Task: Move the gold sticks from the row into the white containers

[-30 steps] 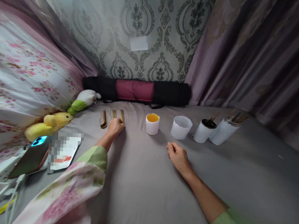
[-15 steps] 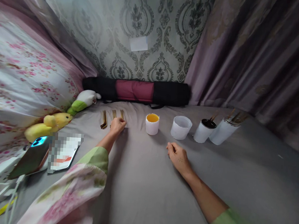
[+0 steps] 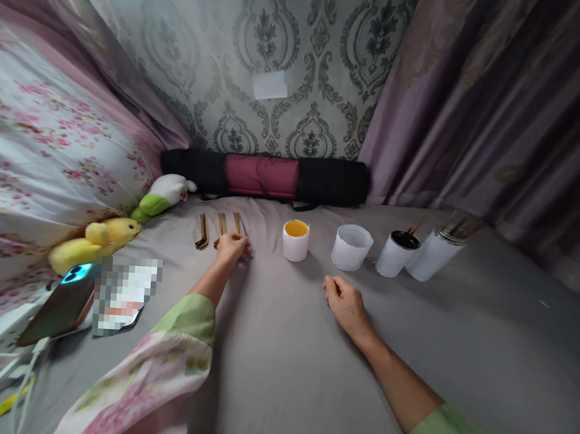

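Three small bundles of thin, bent gold-coloured rods lie side by side at the back left: a left bundle (image 3: 201, 231), a middle bundle (image 3: 221, 223) and a right bundle (image 3: 236, 223). My left hand (image 3: 232, 247) is at the near end of the right bundle and covers part of it. Its fingers are pinched together; whatever is between them is hidden. My right hand (image 3: 344, 303) rests on the sheet with fingers curled in and nothing visible in them. Beyond it stand a white cup with a yellow inside (image 3: 295, 245) and a wider white cup (image 3: 351, 249).
Right of the cups are a white can with a dark inside (image 3: 393, 259) and a taller can (image 3: 430, 255), both holding sticks. A black and maroon roll (image 3: 260, 176) lies along the wall. Plush toys (image 3: 96, 239), a phone (image 3: 61, 308) and cables are at left.
My left hand has moved slightly right and toward me, uncovering more of the middle bundle. My right hand and the cups have not moved.
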`<state>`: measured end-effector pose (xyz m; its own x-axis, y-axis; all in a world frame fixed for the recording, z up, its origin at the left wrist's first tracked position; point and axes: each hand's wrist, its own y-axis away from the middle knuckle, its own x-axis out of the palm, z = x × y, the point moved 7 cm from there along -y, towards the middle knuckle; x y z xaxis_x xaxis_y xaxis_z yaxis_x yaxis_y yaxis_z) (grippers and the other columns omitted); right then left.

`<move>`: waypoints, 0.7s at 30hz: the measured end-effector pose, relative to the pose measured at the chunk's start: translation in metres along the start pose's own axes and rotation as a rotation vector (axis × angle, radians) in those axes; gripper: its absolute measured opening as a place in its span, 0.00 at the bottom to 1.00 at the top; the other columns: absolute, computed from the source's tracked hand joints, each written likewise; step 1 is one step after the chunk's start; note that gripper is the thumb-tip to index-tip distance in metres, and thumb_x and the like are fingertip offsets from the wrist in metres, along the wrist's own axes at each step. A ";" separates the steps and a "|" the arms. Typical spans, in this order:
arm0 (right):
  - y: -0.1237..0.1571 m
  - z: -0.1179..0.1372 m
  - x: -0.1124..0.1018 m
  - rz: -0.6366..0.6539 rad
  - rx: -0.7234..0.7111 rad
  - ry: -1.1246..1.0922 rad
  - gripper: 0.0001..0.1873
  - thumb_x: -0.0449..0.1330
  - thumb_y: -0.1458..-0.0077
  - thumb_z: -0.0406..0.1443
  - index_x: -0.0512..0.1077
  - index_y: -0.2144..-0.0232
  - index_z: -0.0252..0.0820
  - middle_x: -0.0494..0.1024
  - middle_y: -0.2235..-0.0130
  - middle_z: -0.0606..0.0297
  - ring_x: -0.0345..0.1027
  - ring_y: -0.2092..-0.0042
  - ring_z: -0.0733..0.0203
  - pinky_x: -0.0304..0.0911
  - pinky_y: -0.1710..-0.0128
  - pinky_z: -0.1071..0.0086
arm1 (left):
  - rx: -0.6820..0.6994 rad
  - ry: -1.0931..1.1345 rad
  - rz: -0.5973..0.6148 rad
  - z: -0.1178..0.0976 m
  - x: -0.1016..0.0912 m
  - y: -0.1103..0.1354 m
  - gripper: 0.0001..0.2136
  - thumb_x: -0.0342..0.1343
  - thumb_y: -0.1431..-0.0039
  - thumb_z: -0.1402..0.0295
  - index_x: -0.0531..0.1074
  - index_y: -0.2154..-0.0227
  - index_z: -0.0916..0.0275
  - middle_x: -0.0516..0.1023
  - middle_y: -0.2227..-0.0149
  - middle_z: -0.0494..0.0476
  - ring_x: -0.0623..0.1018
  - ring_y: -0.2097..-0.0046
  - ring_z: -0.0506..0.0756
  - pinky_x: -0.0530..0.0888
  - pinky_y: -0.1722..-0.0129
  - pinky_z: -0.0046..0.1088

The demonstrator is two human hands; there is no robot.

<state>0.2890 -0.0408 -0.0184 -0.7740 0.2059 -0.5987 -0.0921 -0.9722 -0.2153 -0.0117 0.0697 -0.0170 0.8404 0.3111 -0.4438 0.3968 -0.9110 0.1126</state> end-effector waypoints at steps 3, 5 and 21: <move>0.000 0.000 0.000 0.005 0.002 -0.003 0.20 0.44 0.46 0.46 0.69 0.76 0.40 0.71 0.78 0.65 0.60 0.77 0.67 0.51 0.76 0.75 | -0.018 0.163 0.020 0.003 0.004 0.004 0.05 0.51 0.52 0.70 0.64 0.73 0.68 0.75 0.72 0.62 0.75 0.76 0.50 0.69 0.80 0.21; 0.001 -0.001 0.000 0.006 0.006 -0.005 0.20 0.44 0.46 0.46 0.69 0.76 0.40 0.70 0.79 0.65 0.60 0.77 0.67 0.51 0.76 0.75 | -0.035 0.252 0.031 0.004 0.006 0.007 0.04 0.51 0.52 0.72 0.64 0.74 0.68 0.74 0.74 0.61 0.74 0.77 0.49 0.69 0.79 0.22; 0.000 -0.001 0.000 -0.007 -0.008 0.002 0.21 0.44 0.46 0.46 0.69 0.76 0.39 0.70 0.79 0.65 0.60 0.78 0.67 0.52 0.76 0.75 | -0.134 0.637 0.123 0.015 0.025 0.033 0.02 0.53 0.53 0.77 0.65 0.74 0.69 0.73 0.77 0.58 0.74 0.76 0.49 0.72 0.75 0.23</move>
<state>0.2897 -0.0410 -0.0187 -0.7718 0.2132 -0.5990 -0.0929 -0.9698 -0.2255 0.0171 0.0434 -0.0382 0.9201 0.3441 0.1871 0.2924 -0.9212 0.2567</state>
